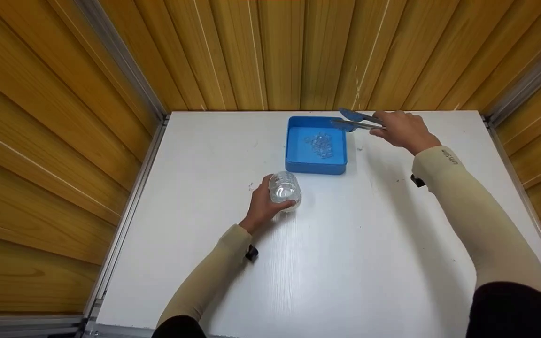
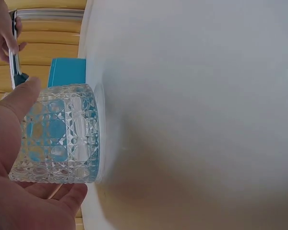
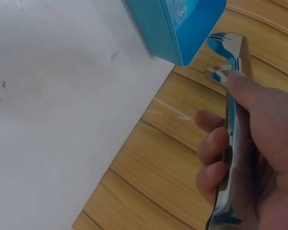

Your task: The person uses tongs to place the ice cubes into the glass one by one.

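My left hand [image 1: 262, 204] grips a clear cut-glass tumbler [image 1: 285, 191] on the white table, thumb on one side and fingers round the other. In the left wrist view the tumbler [image 2: 62, 134] shows a raised diamond-and-dot pattern. My right hand [image 1: 404, 129] holds metal serving tongs [image 3: 232, 120], one end of which is forked. The tong tips are spread apart and overlap the back right rim of a blue square tray [image 1: 316, 168] in the head view. Inside that tray lie several small clear cubes [image 1: 321, 144], like ice pieces. No cube shows between the tips.
The white table [image 1: 214, 188] backs onto a wood-panelled wall [image 1: 275, 56], with more panels on both sides. Metal frame posts [image 1: 129, 61] stand at the corners. The tray stands just beyond the tumbler, toward the table's back edge.
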### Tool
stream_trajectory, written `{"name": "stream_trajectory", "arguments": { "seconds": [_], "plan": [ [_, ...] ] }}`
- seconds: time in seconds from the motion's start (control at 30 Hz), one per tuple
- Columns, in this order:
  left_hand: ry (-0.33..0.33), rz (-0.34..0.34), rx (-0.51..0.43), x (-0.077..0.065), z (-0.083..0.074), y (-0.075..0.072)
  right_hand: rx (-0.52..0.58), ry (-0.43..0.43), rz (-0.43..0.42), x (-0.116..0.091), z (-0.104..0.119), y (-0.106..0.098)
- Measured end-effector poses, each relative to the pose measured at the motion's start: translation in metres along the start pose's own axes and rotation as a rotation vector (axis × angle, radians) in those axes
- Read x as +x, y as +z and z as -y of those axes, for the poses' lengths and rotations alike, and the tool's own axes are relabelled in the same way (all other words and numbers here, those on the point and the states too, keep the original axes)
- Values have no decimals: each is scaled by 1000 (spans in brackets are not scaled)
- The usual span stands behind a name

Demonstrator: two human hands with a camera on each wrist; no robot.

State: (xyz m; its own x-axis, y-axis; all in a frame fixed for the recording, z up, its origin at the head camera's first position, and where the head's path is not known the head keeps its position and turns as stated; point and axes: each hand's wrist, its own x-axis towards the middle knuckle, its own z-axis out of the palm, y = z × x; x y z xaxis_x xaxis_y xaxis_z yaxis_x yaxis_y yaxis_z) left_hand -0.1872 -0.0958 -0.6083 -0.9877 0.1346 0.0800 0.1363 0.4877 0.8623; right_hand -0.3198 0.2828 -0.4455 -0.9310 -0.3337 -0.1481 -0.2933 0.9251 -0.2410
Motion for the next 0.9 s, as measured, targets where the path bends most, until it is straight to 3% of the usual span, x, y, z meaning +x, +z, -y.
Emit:
{"name": "stream_trajectory", "arguments": {
  "seconds": [0.3,0.5,0.9],
  "plan": [
    [-6,69,-46,-14,-14,25,-15,-21,-8,27,16,9],
    [5,108,-32,-22,-21,37,-22,-10,47,44,21,20],
    [33,87,-23,-26,-23,46,-6,4,107,61,30,40]
  ]
}}
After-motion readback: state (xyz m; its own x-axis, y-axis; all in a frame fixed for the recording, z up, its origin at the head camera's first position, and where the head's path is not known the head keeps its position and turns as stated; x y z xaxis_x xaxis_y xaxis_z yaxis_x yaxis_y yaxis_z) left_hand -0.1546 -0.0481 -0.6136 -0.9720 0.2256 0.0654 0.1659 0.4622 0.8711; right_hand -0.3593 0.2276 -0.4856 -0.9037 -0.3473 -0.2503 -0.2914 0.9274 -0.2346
